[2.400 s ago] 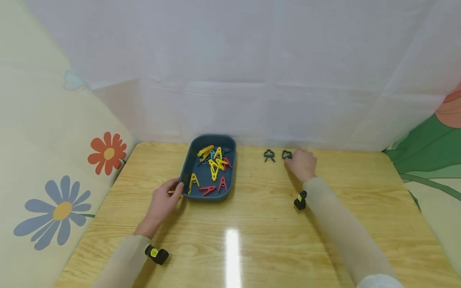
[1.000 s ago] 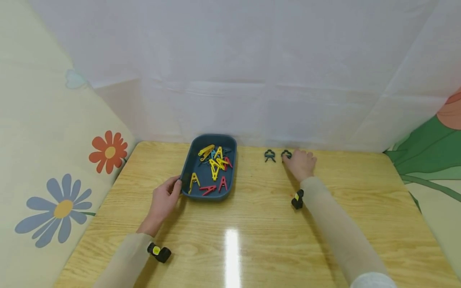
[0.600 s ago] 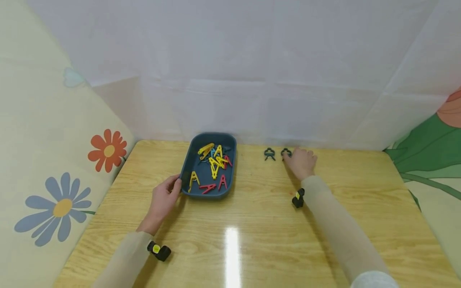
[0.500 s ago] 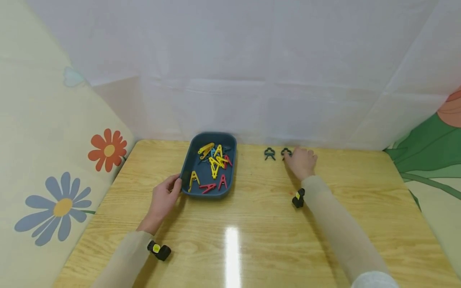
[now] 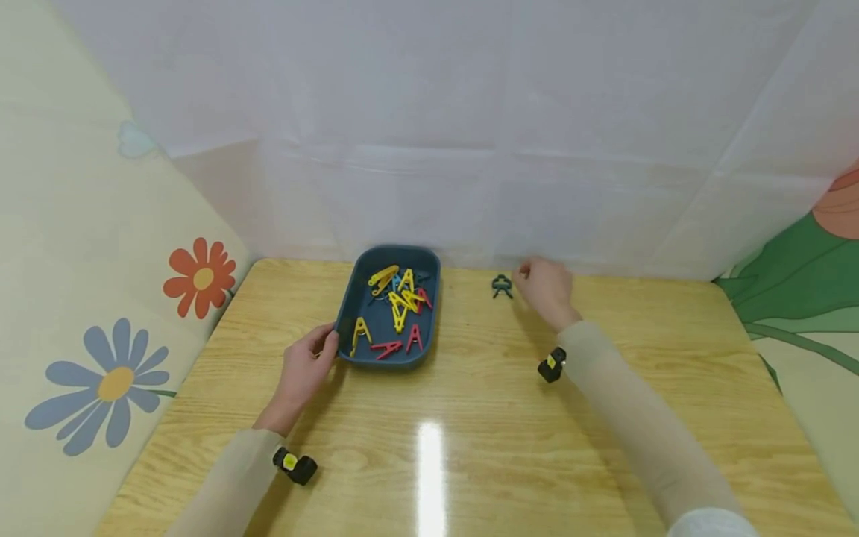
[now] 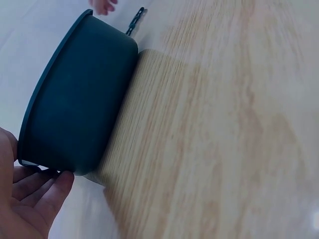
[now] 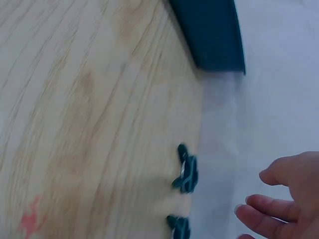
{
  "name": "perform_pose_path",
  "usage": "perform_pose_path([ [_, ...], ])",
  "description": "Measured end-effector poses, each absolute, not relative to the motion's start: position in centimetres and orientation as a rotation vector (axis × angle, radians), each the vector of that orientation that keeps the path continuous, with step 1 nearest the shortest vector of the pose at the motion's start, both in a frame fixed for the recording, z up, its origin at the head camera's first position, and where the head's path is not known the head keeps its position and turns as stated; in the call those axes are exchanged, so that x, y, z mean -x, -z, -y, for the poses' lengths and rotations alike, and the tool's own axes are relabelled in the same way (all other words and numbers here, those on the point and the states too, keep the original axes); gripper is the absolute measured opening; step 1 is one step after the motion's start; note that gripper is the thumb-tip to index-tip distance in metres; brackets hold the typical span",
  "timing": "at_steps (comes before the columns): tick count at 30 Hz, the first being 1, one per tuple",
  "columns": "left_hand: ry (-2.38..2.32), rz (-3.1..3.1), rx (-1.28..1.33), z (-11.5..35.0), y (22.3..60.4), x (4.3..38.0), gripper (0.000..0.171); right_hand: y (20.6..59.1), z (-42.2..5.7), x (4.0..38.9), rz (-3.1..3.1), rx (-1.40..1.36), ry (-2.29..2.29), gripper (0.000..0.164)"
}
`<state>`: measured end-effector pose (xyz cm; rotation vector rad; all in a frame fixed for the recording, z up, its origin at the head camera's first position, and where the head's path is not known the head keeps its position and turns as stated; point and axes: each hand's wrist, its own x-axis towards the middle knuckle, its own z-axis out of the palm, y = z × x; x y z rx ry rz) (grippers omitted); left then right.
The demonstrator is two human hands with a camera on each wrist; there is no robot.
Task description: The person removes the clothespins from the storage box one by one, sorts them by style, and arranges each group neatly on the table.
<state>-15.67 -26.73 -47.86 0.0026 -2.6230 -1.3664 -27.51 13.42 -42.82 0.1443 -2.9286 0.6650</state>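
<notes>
At the blue-grey plastic basin, my left hand grips the near left corner. In the left wrist view, fingers bear on the outer wall under the rim. Yellow clothespins, red clothespins and a few blue and dark ones lie in the basin. My right hand is near the table's far edge, thumb and fingers apart with nothing between them. Two dark green plant clips lie beside it: one clip shows in both head and right wrist views, the other clip is hidden by the hand in the head view.
The wooden table ends at a white cloth backdrop behind the basin. Flower-patterned panels stand at both sides. A black wrist camera sits on each arm.
My right hand has moved left and away from the right-hand green clip, its fingers now apart. The left hand and the basin have stayed in place.
</notes>
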Motion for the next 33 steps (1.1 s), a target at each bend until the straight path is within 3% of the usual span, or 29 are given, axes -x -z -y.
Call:
perform_pose_path([
  [14, 1.382, 2.626, 0.011, 27.0, 47.9, 15.8, 0.04, 39.7, -6.8, 26.4, 2.972, -0.552, -0.646, 0.032],
  [33, 1.373, 2.614, 0.008, 26.9, 48.1, 15.5, 0.038, 40.8, 1.3, 25.4, 3.0, -0.798, -0.42, 0.032],
])
